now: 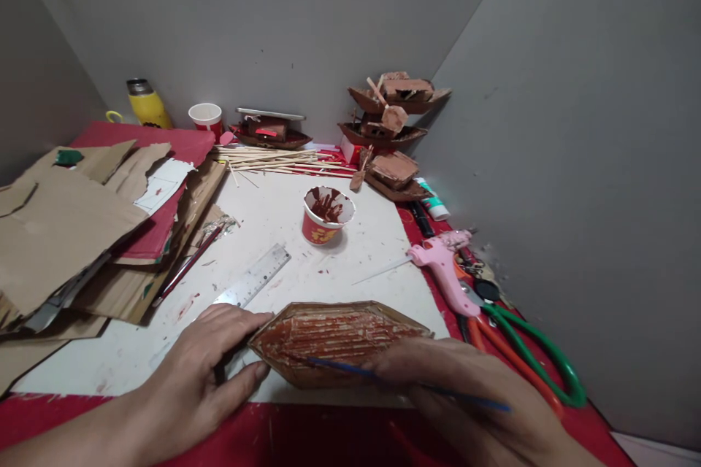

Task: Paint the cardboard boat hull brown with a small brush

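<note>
A small cardboard model boat (339,328) lies at the front of the white sheet, its ribbed inside streaked with reddish-brown paint. My left hand (213,357) grips its left tip between thumb and fingers. In my right hand (454,379) is a thin blue-handled paintbrush (345,366), its tip against the boat's inner floor near the left end. My right fingers cover part of the boat's right side. Behind the boat stands a red and white paper cup (323,230) with brown paint smeared inside. A clear ruler (260,273) lies beyond my left hand.
Torn cardboard (71,226) is piled on the left. Several brown model boats (394,175) stand at the back, near thin wooden sticks (279,159). A pink glue gun (446,270) and green-handled scissors (548,350) line the right edge. A yellow bottle (147,106) stands back left.
</note>
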`<state>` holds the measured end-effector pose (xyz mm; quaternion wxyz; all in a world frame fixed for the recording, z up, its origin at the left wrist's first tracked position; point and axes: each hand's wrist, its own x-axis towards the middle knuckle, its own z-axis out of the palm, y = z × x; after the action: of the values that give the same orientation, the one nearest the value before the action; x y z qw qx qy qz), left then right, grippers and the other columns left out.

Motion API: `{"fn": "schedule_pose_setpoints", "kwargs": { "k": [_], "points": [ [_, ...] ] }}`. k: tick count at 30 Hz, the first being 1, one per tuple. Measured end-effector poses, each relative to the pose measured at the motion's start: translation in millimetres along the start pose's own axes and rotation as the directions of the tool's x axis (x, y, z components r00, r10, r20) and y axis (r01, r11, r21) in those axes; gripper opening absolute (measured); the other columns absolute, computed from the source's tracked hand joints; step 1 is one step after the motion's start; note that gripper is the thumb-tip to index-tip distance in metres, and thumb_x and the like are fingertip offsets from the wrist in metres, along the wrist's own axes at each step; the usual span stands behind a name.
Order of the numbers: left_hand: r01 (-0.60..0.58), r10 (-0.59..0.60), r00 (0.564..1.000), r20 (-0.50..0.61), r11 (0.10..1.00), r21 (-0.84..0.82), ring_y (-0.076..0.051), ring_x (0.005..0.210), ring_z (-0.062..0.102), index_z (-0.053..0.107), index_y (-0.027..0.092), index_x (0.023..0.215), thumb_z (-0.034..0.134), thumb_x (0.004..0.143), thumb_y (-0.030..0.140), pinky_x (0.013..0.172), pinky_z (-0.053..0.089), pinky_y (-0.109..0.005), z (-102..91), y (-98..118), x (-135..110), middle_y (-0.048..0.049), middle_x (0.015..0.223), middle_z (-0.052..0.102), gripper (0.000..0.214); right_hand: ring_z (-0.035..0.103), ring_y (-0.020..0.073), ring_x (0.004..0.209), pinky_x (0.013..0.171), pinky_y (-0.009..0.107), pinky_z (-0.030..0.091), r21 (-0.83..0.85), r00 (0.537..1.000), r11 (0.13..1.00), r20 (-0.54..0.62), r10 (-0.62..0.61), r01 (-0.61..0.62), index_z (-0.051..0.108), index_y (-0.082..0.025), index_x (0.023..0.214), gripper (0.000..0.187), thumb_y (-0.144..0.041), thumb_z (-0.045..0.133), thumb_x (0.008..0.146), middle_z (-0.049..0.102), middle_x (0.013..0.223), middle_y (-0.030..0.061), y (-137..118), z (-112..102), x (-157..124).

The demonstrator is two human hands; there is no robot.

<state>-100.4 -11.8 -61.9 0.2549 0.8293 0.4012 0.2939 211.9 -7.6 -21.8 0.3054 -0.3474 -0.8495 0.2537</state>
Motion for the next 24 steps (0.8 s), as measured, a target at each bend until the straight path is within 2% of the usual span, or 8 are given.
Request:
{"fn": "schedule_pose_setpoints", "kwargs": {
  "k": [4, 10, 15, 20, 24],
  "points": [
    [-0.007, 0.007, 1.0, -0.005, 1.0, -0.001, -0.018, 0.103, 0.064, 0.049, 0.028, 0.134, 0.061, 0.088, 0.014, 0.09, 0.052, -0.03, -0.5, 1, 2, -0.0029, 0.115, 0.07, 0.05, 0.076, 0.0165, 0.09, 0.078, 0.02, 0.061, 0.024, 0.998, 0.998, -0.003, -0.062, 0.062, 0.059, -0.028, 0.119, 0.032, -0.013, 0.06, 0.09, 0.077, 0.1, 0.0024, -4, 2, 4],
    [-0.003, 0.003, 1.0, -0.001, 1.0, -0.001, -0.018, 0.105, 0.064, 0.048, 0.028, 0.134, 0.061, 0.088, 0.014, 0.091, 0.051, -0.03, -0.8, 1, 3, -0.0018, 0.115, 0.07, 0.05, 0.075, 0.0137, 0.085, 0.077, 0.017, 0.06, -0.055, 0.995, 0.998, 0.097, 0.037, -0.032, 0.061, -0.029, 0.113, 0.032, -0.009, 0.053, 0.089, 0.076, 0.098, -0.0012, 0, -7, 0],
    [-0.014, 0.014, 1.0, -0.01, 1.0, 0.001, -0.019, 0.103, 0.064, 0.048, 0.027, 0.135, 0.061, 0.089, 0.014, 0.09, 0.052, -0.031, 1.8, -1, -1, -0.0037, 0.114, 0.07, 0.05, 0.074, 0.0143, 0.086, 0.075, 0.016, 0.059, -0.077, 0.994, 0.996, 0.096, 0.056, -0.049, 0.063, -0.028, 0.111, 0.03, -0.01, 0.058, 0.087, 0.076, 0.097, -0.001, 1, -8, -4],
    [-0.007, 0.007, 0.999, -0.04, 1.0, 0.023, -0.02, 0.105, 0.064, 0.05, 0.026, 0.135, 0.061, 0.089, 0.016, 0.091, 0.053, -0.034, 3.4, -3, -3, -0.0059, 0.114, 0.07, 0.048, 0.074, 0.0146, 0.081, 0.077, 0.018, 0.059, -0.08, 0.993, 0.995, 0.094, 0.072, -0.065, 0.063, -0.029, 0.106, 0.029, -0.009, 0.052, 0.089, 0.076, 0.092, -0.0018, 0, -12, -4],
    [-0.012, 0.014, 0.999, -0.048, 1.0, 0.029, -0.021, 0.102, 0.066, 0.052, 0.026, 0.134, 0.062, 0.087, 0.015, 0.088, 0.055, -0.033, 2.2, -2, -2, -0.006, 0.112, 0.071, 0.049, 0.075, 0.0158, 0.084, 0.074, 0.018, 0.06, -0.071, 0.993, 0.995, 0.09, 0.074, -0.067, 0.064, -0.028, 0.107, 0.027, -0.011, 0.057, 0.088, 0.076, 0.095, -0.0006, 0, -11, -5]
  ]
}}
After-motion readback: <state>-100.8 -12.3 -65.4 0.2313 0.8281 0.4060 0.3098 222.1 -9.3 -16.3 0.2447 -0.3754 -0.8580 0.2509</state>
